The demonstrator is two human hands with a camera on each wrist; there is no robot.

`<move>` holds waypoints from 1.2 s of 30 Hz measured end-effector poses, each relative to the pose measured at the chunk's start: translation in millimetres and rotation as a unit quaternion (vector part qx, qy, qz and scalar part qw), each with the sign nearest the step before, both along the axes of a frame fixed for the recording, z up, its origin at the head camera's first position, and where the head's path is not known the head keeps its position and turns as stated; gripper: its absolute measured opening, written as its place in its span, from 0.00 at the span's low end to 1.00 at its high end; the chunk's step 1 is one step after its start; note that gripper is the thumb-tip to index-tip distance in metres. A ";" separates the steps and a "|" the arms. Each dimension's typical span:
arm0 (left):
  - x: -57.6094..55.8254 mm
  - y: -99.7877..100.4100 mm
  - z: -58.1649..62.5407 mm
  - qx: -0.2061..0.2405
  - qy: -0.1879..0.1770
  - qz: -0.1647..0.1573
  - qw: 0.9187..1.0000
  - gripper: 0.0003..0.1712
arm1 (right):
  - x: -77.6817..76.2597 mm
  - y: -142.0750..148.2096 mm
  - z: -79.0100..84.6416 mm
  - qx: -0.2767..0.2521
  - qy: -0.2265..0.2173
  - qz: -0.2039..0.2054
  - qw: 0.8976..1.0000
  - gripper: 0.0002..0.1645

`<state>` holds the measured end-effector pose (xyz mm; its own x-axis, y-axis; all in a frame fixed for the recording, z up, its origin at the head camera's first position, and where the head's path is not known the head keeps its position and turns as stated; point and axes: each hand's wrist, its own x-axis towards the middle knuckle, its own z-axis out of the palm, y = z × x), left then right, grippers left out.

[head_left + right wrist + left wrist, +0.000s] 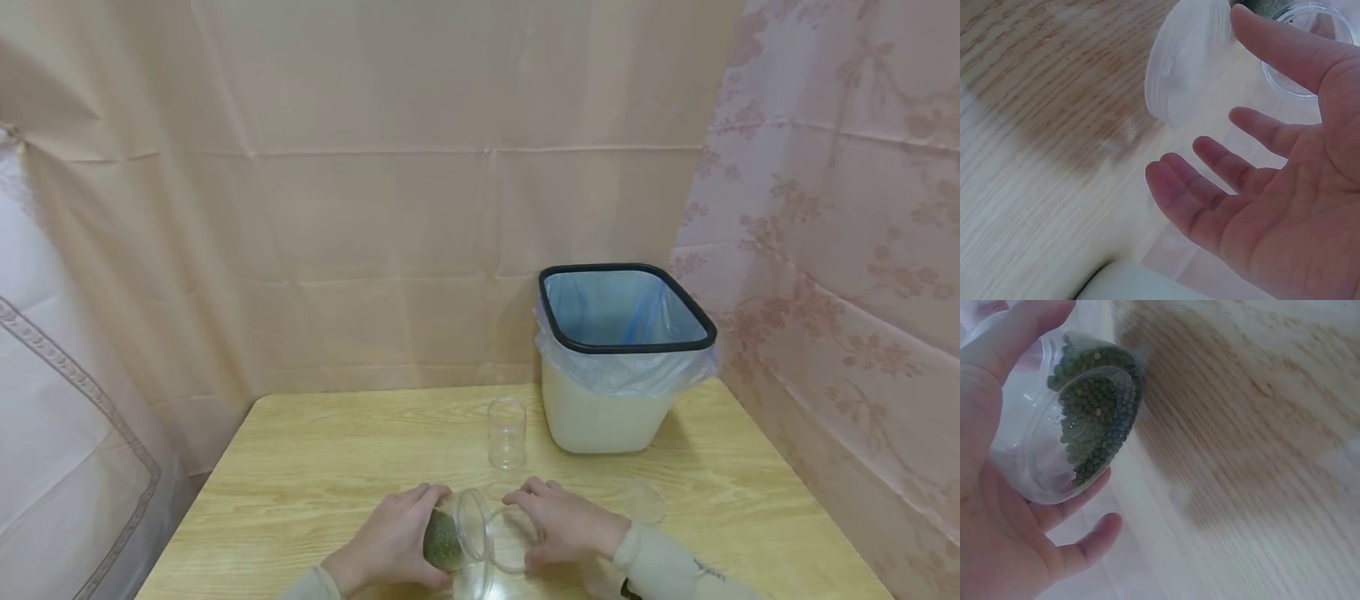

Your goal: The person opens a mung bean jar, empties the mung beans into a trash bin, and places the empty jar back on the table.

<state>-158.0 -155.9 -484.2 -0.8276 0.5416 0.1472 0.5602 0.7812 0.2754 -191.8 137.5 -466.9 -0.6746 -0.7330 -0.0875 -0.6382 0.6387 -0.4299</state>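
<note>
My left hand (397,537) grips a clear plastic jar (472,525) tipped on its side, its round end facing right. Green beans (1094,412), looking like mung beans, lie heaped inside it. Close to the jar's rim stands a clear round plastic lid (501,568), tilted up on its edge. My right hand (566,525) is beside that lid, thumb and fingers spread around its right side. In the right wrist view the thumb tip overlaps the edge of the lid (1185,69), while the other fingers (1210,209) are loosely bent with nothing in the palm.
Behind the hands a clear cylindrical jar (507,433) stands upright on the wooden table (337,450). A clear flat disc (643,500) lies beyond the right wrist. At the back right is a white bin (607,417) with a black rim and plastic liner. Curtains (420,267) hang behind.
</note>
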 end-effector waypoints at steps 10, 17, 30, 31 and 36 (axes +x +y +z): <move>-8.8 -3.7 15.2 0.023 -0.053 -0.010 0.998 0.62 | -6.8 6.1 16.3 0.026 0.010 0.009 1.000 0.36; -17.5 -2.3 40.5 0.060 -0.110 -0.001 0.992 0.63 | -10.7 11.4 29.7 0.031 -0.001 0.018 0.999 0.32; -35.2 3.4 88.2 0.085 -0.159 -0.014 0.984 0.65 | -16.8 21.3 61.0 0.049 0.016 0.057 0.997 0.31; -36.6 3.9 92.1 0.086 -0.164 -0.015 0.983 0.65 | -17.9 22.2 64.6 0.052 0.014 0.059 0.997 0.31; -45.5 6.3 112.8 0.084 -0.183 -0.023 0.979 0.64 | -23.7 27.7 89.2 0.070 -0.017 0.062 0.995 0.31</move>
<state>-203.5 -149.6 -371.5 -0.8170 0.5731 -0.0641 0.4335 0.6836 0.5871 -215.5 165.2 -377.7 -0.5750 -0.7892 -0.2159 -0.7023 0.6114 -0.3646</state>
